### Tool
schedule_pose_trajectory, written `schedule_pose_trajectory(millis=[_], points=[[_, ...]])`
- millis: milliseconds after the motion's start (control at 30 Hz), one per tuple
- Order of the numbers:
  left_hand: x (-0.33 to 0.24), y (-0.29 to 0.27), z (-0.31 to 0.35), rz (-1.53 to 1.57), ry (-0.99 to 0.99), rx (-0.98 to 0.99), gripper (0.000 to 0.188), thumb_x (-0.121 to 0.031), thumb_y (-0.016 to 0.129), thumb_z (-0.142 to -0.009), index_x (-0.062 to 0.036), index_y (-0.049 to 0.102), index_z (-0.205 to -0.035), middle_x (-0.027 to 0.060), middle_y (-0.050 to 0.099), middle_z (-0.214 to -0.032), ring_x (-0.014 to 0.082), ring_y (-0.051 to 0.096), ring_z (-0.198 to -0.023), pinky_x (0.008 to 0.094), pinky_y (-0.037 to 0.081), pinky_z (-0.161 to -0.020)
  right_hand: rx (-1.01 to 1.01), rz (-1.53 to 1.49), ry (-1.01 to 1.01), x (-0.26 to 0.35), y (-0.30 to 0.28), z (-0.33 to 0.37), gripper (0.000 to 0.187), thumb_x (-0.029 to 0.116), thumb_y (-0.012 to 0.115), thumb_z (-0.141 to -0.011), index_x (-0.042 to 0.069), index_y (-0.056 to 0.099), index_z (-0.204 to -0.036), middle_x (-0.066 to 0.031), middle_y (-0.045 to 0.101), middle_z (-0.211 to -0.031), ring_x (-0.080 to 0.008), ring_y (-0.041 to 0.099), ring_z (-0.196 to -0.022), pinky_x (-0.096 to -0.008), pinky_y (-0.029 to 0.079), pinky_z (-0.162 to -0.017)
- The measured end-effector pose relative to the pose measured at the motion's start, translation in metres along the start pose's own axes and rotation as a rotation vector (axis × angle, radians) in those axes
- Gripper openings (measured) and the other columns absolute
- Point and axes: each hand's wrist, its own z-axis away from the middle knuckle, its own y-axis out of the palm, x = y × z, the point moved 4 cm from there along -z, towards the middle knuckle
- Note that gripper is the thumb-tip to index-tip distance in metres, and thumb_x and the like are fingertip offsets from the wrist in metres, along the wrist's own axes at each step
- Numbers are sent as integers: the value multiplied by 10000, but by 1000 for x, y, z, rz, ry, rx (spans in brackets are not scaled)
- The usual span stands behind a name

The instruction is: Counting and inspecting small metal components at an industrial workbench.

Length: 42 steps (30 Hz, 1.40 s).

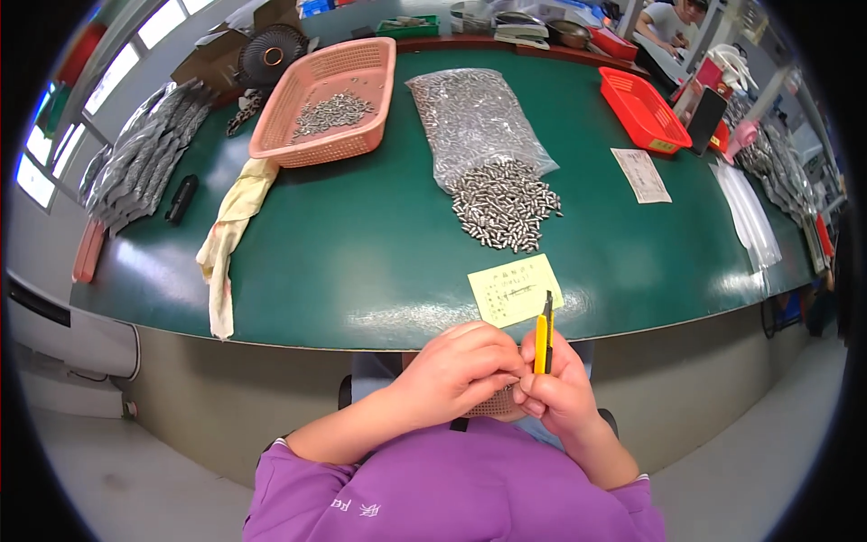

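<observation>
In front of my body, at the near edge of the table, both hands meet. My right hand (pixel 562 384) is closed round a yellow and black utility knife (pixel 542 343), its tip pointing up and away from me. Against its fingertips, my left hand (pixel 465 369) is pinched closed; whatever it holds is too small and hidden to name. Below the hands, part of a pinkish mesh basket (pixel 492 406) shows on my lap. Just beyond them a yellow handwritten slip (pixel 515 289) lies on the table. Behind it, small metal pins (pixel 508 206) spill from a clear plastic bag (pixel 479 122).
On the green table (pixel 343 262) stand a pink basket (pixel 325 144) with metal pieces and a red tray (pixel 643 113). A cream cloth (pixel 233 239), a black marker-like object (pixel 181 199) and stacked filled bags (pixel 149 158) are left. Another person (pixel 666 32) sits far right.
</observation>
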Motion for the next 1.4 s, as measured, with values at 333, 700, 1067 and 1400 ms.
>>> schedule_pose_trajectory(millis=[333,700,1067,1400], points=[[1,-1,0,159,-5,9,172,-8,725,-829,-74,715,-987,76,654,-941,276,641,-904,392,517,-820,116,-77,-29,0,-2,0,336,-82,576,-860,85,477,-1135,-112,651,-814,-86,483,-522,-242,356,-463],[-1,0,0,84,17,24,136,-63,711,-849,-96,693,-979,58,658,-959,274,633,-922,395,508,-828,115,-65,-53,-3,-2,1,325,-68,586,-864,95,475,-1122,-98,651,-806,-79,481,-521,-237,343,-452],[-5,4,-1,92,35,21,158,4,738,-818,-39,694,-964,86,653,-932,280,646,-879,390,517,-790,134,-84,-83,-5,-4,3,321,-61,591,-854,89,489,-1119,-96,638,-803,-85,486,-517,-235,364,-452],[-4,6,0,105,17,-4,169,35,729,-815,-36,681,-961,84,656,-943,277,643,-882,394,515,-817,155,-89,-61,-6,-5,4,311,-33,597,-877,92,492,-1142,-86,617,-841,-82,487,-548,-230,370,-472]])
